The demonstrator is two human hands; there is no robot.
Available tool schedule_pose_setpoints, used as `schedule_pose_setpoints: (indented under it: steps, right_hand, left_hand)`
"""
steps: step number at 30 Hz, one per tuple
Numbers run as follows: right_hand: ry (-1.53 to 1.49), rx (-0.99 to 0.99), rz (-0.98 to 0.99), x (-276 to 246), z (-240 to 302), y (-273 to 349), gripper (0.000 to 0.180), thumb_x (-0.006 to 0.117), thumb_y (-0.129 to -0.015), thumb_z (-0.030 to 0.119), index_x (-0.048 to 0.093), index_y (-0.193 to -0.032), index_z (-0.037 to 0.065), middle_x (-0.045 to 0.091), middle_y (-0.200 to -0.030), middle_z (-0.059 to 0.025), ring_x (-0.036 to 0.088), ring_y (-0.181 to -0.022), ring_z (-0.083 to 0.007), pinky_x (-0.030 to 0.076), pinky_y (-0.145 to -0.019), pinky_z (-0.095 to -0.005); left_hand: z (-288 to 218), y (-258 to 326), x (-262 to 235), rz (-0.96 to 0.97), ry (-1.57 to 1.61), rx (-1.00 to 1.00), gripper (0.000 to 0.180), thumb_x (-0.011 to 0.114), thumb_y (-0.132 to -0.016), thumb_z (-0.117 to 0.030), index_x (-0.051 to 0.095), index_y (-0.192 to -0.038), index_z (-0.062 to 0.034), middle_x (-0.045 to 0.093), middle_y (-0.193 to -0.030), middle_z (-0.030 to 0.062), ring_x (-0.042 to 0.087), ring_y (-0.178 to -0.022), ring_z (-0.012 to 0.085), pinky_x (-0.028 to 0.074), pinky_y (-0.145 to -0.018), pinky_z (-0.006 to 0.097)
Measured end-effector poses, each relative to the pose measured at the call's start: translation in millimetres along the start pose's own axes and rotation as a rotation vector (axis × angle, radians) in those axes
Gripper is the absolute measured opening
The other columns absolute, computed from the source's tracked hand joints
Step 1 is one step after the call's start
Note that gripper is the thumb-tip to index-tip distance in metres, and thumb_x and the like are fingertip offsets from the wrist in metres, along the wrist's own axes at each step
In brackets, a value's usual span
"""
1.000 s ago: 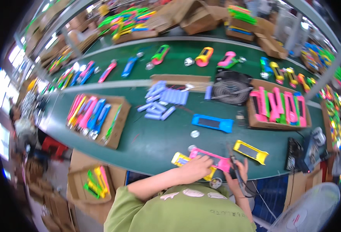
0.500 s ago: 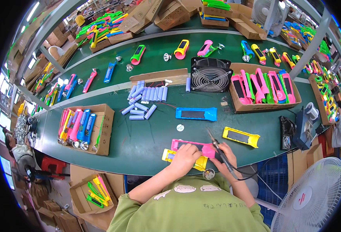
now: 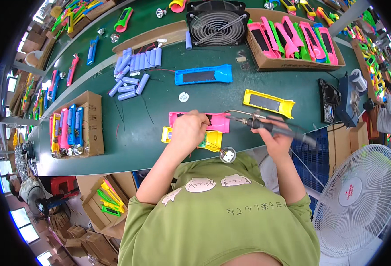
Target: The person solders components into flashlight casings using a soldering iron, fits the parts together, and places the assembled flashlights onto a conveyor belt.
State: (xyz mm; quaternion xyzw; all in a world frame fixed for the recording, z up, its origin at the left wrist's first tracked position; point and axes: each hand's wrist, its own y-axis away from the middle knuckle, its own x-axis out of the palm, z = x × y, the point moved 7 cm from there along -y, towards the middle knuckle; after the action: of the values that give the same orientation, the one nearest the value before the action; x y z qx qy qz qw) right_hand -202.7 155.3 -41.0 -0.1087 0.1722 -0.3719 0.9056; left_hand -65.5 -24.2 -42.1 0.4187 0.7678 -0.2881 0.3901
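A soldering iron (image 3: 280,129) is gripped in my right hand (image 3: 275,142), its tip pointing left toward the right end of a pink plastic shell (image 3: 220,122). My left hand (image 3: 187,133) is closed over the left part of that shell, and its fingertips and whatever they pinch are hidden. Just nearer lies a yellow shell (image 3: 214,141), partly under my left hand, with thin wires running to a round lamp head (image 3: 227,154) at the table's front edge. Beyond are an open blue shell (image 3: 224,73), another yellow shell (image 3: 286,107) and a small white disc (image 3: 184,96).
Several lilac cylindrical batteries (image 3: 146,60) are piled back left, beside a black fan (image 3: 215,24). Boxes of shells stand at back right (image 3: 275,65) and left (image 3: 95,128). A solder spool (image 3: 358,81) sits far right; a white fan (image 3: 357,195) is near right.
My right hand has drawn away from the pink shell's right end, and the soldering iron has swung from pointing away to pointing left. My left hand stays at the shell. The view has shifted.
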Motion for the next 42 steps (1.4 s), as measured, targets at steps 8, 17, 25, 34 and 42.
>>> schedule_pose_setpoints:
  steps: [8,17,25,34,42]
  right_hand:
    - [-0.481,0.36,-0.065,17,-32,6,0.02,0.062,-0.079,0.002,0.053,-0.095,-0.005,0.06,-0.085,-0.0106,0.061,-0.067,-0.0154,0.052,-0.062,-0.0263]
    - [-0.484,0.398,-0.045,34,-37,5,0.018,0.062,-0.079,0.003,0.054,-0.094,-0.005,0.06,-0.083,-0.0092,0.061,-0.067,-0.0142,0.051,-0.062,-0.0255]
    - [-0.445,0.394,-0.03,42,-40,8,0.019,0.062,-0.079,0.004,0.055,-0.093,-0.005,0.061,-0.084,-0.0102,0.062,-0.069,-0.0146,0.05,-0.063,-0.0243]
    - [-0.499,0.299,-0.099,36,-32,11,0.018,0.061,-0.079,0.0,0.054,-0.095,-0.005,0.061,-0.085,-0.0119,0.062,-0.067,-0.0155,0.051,-0.061,-0.0257]
    - [-0.022,-0.118,-0.028,40,15,22,0.025,0.052,-0.082,-0.005,0.045,-0.106,-0.002,0.066,-0.079,-0.013,0.062,-0.076,-0.0154,0.045,-0.072,-0.0249]
  left_hand:
    - [-4,3,4,0.044,-0.041,-0.016,0.005,0.059,-0.068,-0.006,0.063,-0.071,-0.0055,0.057,-0.069,0.0117,0.058,-0.062,0.0284,0.047,-0.058,0.037]
    - [-4,4,4,-0.007,-0.069,-0.011,0.004,0.06,-0.065,-0.003,0.061,-0.069,-0.0043,0.056,-0.067,0.0105,0.057,-0.06,0.0268,0.046,-0.056,0.036]
    - [-1,5,5,-0.015,-0.048,-0.016,0.004,0.06,-0.064,-0.001,0.06,-0.068,-0.0034,0.055,-0.067,0.0107,0.057,-0.059,0.0265,0.045,-0.054,0.036]
    - [-2,-2,6,-0.012,-0.043,-0.011,0.005,0.059,-0.064,0.0,0.06,-0.068,-0.0028,0.056,-0.068,0.0116,0.057,-0.06,0.0275,0.046,-0.055,0.036]
    - [10,4,10,-0.024,-0.081,-0.056,0.006,0.056,-0.065,-0.003,0.062,-0.066,-0.006,0.058,-0.071,0.0147,0.059,-0.067,0.0309,0.048,-0.06,0.04]
